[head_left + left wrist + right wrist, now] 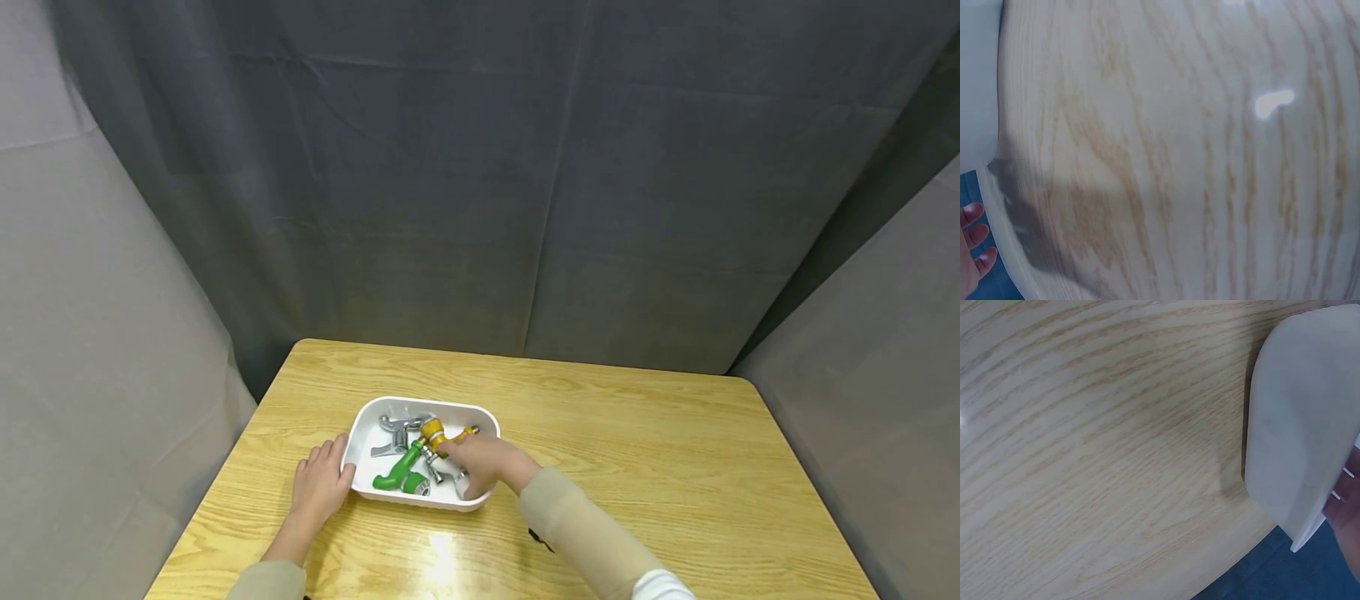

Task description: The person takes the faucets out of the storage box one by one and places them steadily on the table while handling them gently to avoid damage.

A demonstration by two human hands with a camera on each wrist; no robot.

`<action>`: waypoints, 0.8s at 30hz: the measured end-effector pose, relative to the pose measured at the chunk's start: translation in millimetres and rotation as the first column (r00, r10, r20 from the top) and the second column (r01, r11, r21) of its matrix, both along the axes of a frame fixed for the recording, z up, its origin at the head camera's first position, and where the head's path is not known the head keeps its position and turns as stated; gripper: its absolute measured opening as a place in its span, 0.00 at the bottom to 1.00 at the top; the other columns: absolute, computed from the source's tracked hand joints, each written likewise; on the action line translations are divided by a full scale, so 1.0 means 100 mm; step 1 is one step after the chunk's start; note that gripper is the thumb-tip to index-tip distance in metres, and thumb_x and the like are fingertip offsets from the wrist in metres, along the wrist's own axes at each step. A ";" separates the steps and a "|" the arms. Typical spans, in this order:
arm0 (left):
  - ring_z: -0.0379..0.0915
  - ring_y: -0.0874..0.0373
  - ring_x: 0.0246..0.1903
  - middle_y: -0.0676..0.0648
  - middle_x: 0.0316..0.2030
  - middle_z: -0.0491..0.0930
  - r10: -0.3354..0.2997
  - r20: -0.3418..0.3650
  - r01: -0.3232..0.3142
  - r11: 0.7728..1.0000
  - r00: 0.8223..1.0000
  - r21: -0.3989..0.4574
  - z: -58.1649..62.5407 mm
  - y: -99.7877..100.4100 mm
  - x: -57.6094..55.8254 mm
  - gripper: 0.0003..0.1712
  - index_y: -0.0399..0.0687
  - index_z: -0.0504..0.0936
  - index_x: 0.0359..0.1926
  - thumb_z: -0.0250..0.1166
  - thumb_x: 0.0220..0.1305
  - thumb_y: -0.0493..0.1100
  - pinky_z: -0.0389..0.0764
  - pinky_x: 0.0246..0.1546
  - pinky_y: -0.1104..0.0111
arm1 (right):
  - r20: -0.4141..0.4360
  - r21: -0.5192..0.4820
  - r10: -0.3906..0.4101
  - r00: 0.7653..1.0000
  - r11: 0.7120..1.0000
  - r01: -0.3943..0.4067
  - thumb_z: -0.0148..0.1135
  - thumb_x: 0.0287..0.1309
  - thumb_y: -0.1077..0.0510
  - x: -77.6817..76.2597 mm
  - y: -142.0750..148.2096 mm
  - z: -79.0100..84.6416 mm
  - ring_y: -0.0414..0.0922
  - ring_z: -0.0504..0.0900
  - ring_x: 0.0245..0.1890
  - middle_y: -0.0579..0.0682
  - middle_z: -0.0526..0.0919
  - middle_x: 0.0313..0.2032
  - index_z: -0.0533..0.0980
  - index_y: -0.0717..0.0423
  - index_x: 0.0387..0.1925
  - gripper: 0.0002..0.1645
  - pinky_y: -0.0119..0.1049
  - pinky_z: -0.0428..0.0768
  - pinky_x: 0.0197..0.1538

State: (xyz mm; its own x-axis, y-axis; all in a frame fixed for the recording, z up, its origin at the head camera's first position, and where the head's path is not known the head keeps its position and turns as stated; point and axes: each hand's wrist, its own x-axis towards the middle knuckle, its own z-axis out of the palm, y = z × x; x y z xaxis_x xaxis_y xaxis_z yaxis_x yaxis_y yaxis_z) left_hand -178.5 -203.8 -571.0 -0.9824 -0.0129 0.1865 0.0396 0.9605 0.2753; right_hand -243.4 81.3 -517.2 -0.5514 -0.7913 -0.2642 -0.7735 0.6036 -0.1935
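A white plastic tub (365,439) holds several taps. Inside lie a chrome tap (400,432) at the back left, a green tap (408,467) at the front, a yellow tap (433,433) behind it, and more chrome parts near the right end. My left hand (321,479) rests against the tub's left end, thumb at the rim; its fingertips (975,236) show at the left edge of the left wrist view. My right hand (483,462) reaches over the right end, thumb and fingers spread beside the yellow tap and a chrome tap (459,482). The tub wall partly hides its fingers in the right wrist view.
The tub stands on a wood-grain table (637,467), left of its middle. A dark grey curtain (450,183) hangs behind the table's back edge. Pale cloth panels (97,333) flank both sides.
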 end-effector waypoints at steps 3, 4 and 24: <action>0.68 0.45 0.43 0.40 0.44 0.73 0.002 0.002 -0.002 1.000 1.000 0.004 0.00 0.00 0.00 0.27 0.44 0.66 0.59 0.51 0.59 0.48 0.66 0.37 0.55 | -0.043 -0.032 0.004 0.999 0.999 -0.005 0.69 0.37 0.45 0.00 0.01 -0.01 0.42 0.74 0.48 0.47 0.74 0.52 0.60 0.49 0.64 0.50 0.36 0.70 0.54; 0.68 0.45 0.43 0.40 0.44 0.73 0.002 0.004 -0.002 1.000 1.000 0.004 0.01 0.00 0.00 0.27 0.44 0.66 0.59 0.51 0.59 0.48 0.66 0.37 0.55 | -0.058 -0.041 0.004 0.998 0.999 -0.006 0.69 0.37 0.44 0.00 0.00 -0.01 0.43 0.73 0.51 0.48 0.73 0.54 0.60 0.50 0.64 0.50 0.37 0.68 0.56; 0.68 0.45 0.43 0.40 0.44 0.74 0.005 0.016 -0.005 1.000 1.000 0.014 -0.01 0.00 -0.01 0.28 0.44 0.65 0.60 0.51 0.60 0.47 0.66 0.37 0.54 | -0.252 -0.117 -0.063 0.966 0.993 0.034 0.69 0.32 0.37 0.05 0.06 0.06 0.51 0.67 0.59 0.52 0.71 0.57 0.57 0.53 0.66 0.59 0.45 0.59 0.63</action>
